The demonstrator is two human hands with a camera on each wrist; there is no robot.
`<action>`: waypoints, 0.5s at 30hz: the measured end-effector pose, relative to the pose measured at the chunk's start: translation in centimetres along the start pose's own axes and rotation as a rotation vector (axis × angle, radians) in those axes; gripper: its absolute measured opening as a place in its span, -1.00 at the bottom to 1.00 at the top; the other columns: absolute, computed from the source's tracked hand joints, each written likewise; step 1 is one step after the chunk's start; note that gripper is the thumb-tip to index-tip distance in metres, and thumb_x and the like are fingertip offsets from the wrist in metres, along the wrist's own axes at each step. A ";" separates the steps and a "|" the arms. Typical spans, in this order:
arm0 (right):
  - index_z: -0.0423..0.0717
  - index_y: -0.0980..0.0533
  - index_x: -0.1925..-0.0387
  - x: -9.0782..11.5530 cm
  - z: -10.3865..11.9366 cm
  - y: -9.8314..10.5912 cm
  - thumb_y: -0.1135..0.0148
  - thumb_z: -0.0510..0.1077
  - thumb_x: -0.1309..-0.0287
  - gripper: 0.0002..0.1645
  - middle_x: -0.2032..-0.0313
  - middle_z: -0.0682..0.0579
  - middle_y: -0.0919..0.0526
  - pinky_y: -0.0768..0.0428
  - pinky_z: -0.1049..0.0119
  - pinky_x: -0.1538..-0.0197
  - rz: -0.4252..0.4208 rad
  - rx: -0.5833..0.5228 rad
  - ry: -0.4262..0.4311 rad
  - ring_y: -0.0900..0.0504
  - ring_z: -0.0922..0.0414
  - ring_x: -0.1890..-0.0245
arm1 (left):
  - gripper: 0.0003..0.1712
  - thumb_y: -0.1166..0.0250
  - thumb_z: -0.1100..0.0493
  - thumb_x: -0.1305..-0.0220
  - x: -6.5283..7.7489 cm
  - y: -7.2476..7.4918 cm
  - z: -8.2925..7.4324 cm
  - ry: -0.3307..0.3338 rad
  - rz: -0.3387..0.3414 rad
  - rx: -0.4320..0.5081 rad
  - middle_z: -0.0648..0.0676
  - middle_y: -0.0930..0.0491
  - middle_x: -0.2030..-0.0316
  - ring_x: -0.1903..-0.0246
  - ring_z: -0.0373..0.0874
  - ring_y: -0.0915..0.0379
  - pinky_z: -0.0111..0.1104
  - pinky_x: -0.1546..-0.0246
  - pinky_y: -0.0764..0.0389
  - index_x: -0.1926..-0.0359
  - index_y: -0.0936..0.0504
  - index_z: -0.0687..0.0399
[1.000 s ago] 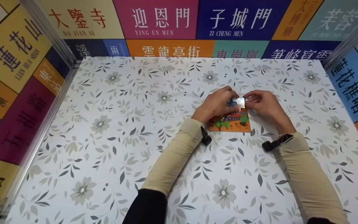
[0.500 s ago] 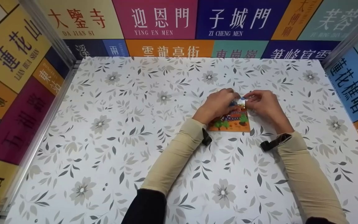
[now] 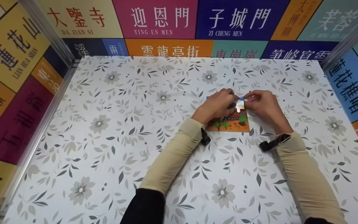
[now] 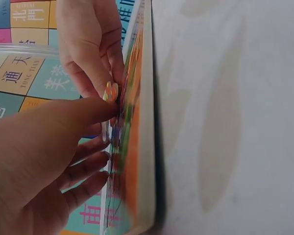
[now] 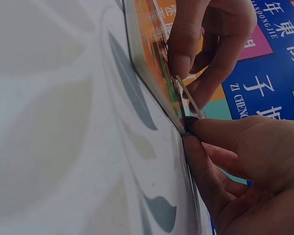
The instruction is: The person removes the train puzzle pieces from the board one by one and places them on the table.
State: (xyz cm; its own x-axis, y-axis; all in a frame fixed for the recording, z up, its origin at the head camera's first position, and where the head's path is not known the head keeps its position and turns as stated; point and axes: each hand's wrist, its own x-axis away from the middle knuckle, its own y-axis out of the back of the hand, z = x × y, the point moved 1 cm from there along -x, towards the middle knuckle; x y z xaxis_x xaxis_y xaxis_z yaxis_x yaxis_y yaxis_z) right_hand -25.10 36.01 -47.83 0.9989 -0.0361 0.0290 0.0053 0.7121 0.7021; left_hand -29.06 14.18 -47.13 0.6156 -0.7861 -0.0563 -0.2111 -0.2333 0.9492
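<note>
Piece (image 3: 240, 105) pinched in left fingers (image 5: 183, 44) over picture board (image 3: 228, 126); right fingers (image 5: 220, 133) apparently grip edge (image 5: 157, 99).

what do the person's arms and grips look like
Two tan, slightly wrinkled sleeves meet black cloth near the bottom of the head view. A small black device sits at each wrist cuff. The left grip and right grip are gloveless.

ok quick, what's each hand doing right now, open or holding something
Left hand: closed, pinching a small puzzle piece between thumb and fingers.
Right hand: fingers at the picture board's edge; whether it grips cannot be told.
</note>
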 end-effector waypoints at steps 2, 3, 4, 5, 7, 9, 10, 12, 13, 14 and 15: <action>-0.13 -0.76 -0.03 0.0 0.0 0.0 -0.54 -0.06 -0.30 -0.66 0.23 -0.08 -0.85 -0.57 0.53 0.32 0.001 -0.002 0.002 -0.69 0.39 0.43 | -0.67 -0.24 0.00 -0.62 0.0 0.0 0.2 -0.019 -0.017 -0.003 0.08 -0.66 -0.12 -0.08 -0.01 -0.58 -0.18 -0.11 -0.64 -0.22 -0.74 -0.03; -0.12 -0.76 -0.03 0.0 0.0 0.0 -0.55 -0.05 -0.30 -0.66 0.22 -0.08 -0.85 -0.57 0.52 0.32 0.001 0.000 -0.002 -0.69 0.38 0.42 | -0.68 -0.23 0.03 -0.63 0.0 0.0 0.2 -0.028 -0.023 -0.001 0.08 -0.67 -0.09 -0.07 -0.01 -0.59 -0.19 -0.11 -0.64 -0.22 -0.74 -0.01; -0.11 -0.76 -0.03 0.1 0.0 0.0 -0.55 -0.04 -0.30 -0.65 0.22 -0.08 -0.85 -0.58 0.51 0.31 0.002 0.002 -0.006 -0.69 0.37 0.41 | -0.67 -0.22 0.04 -0.63 0.0 0.0 0.4 -0.036 -0.027 0.006 0.08 -0.69 -0.07 -0.05 -0.01 -0.60 -0.19 -0.11 -0.64 -0.23 -0.73 0.01; -0.11 -0.76 -0.04 0.1 0.1 0.0 -0.56 -0.02 -0.30 -0.63 0.21 -0.08 -0.84 -0.58 0.50 0.31 0.005 0.003 -0.011 -0.69 0.36 0.40 | -0.65 -0.22 0.04 -0.64 0.0 0.1 0.4 -0.043 -0.029 0.012 0.08 -0.69 -0.08 -0.06 -0.01 -0.61 -0.20 -0.13 -0.64 -0.26 -0.72 0.03; -0.11 -0.75 -0.05 0.2 0.1 0.0 -0.57 0.02 -0.30 -0.60 0.19 -0.09 -0.83 -0.59 0.49 0.30 0.010 0.004 -0.016 -0.70 0.35 0.38 | -0.59 -0.25 -0.03 -0.63 0.1 0.1 0.6 -0.055 -0.020 0.033 0.08 -0.69 -0.10 -0.07 -0.04 -0.62 -0.23 -0.15 -0.63 -0.30 -0.69 0.05; -0.10 -0.75 -0.06 0.2 0.2 0.0 -0.57 0.05 -0.30 -0.57 0.18 -0.10 -0.83 -0.61 0.48 0.30 0.014 0.007 -0.022 -0.70 0.34 0.36 | -0.46 -0.33 -0.15 -0.56 0.3 0.2 0.7 -0.051 0.004 0.059 0.06 -0.66 -0.14 -0.08 -0.08 -0.59 -0.26 -0.18 -0.61 -0.37 -0.66 0.04; -0.11 -0.75 -0.07 0.2 0.2 0.0 -0.57 0.06 -0.30 -0.56 0.18 -0.10 -0.83 -0.61 0.48 0.30 0.016 0.005 -0.024 -0.70 0.34 0.36 | -0.39 -0.36 -0.20 -0.52 0.4 0.2 0.7 -0.048 0.013 0.071 0.06 -0.65 -0.16 -0.09 -0.10 -0.58 -0.27 -0.19 -0.60 -0.39 -0.65 0.03; -0.11 -0.75 -0.06 0.2 0.2 0.0 -0.57 0.07 -0.29 -0.55 0.18 -0.10 -0.83 -0.60 0.48 0.30 0.014 0.005 -0.027 -0.70 0.34 0.36 | -0.34 -0.41 -0.24 -0.46 0.5 0.3 0.7 -0.041 0.022 0.086 0.05 -0.64 -0.16 -0.09 -0.11 -0.57 -0.28 -0.19 -0.59 -0.39 -0.66 0.01; -0.11 -0.75 -0.06 0.2 0.2 0.0 -0.57 0.07 -0.29 -0.56 0.18 -0.09 -0.83 -0.60 0.47 0.30 0.013 0.006 -0.029 -0.70 0.34 0.36 | -0.34 -0.42 -0.25 -0.45 0.5 0.3 0.6 -0.035 0.023 0.088 0.04 -0.64 -0.16 -0.10 -0.12 -0.57 -0.29 -0.20 -0.59 -0.38 -0.67 0.01; -0.10 -0.75 -0.06 0.2 0.2 0.0 -0.57 0.08 -0.30 -0.56 0.18 -0.09 -0.83 -0.60 0.47 0.30 0.011 0.008 -0.032 -0.70 0.33 0.36 | -0.37 -0.43 -0.22 -0.46 0.5 0.3 0.6 -0.036 0.020 0.092 0.04 -0.64 -0.16 -0.11 -0.11 -0.57 -0.30 -0.20 -0.59 -0.36 -0.68 0.02; -0.10 -0.75 -0.05 0.1 0.1 0.0 -0.56 0.08 -0.30 -0.56 0.17 -0.09 -0.83 -0.59 0.47 0.29 0.010 0.013 -0.028 -0.70 0.34 0.35 | -0.40 -0.42 -0.19 -0.48 0.4 0.3 0.5 -0.044 0.015 0.093 0.05 -0.66 -0.15 -0.11 -0.11 -0.59 -0.30 -0.21 -0.60 -0.35 -0.69 0.04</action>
State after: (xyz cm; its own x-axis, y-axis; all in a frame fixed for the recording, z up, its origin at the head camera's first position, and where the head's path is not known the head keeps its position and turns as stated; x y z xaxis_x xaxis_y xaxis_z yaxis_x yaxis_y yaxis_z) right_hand -24.98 35.94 -47.70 0.9972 -0.0492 0.0560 -0.0052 0.7037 0.7105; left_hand -29.30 13.50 -47.05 0.5781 -0.8139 -0.0584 -0.2907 -0.2723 0.9172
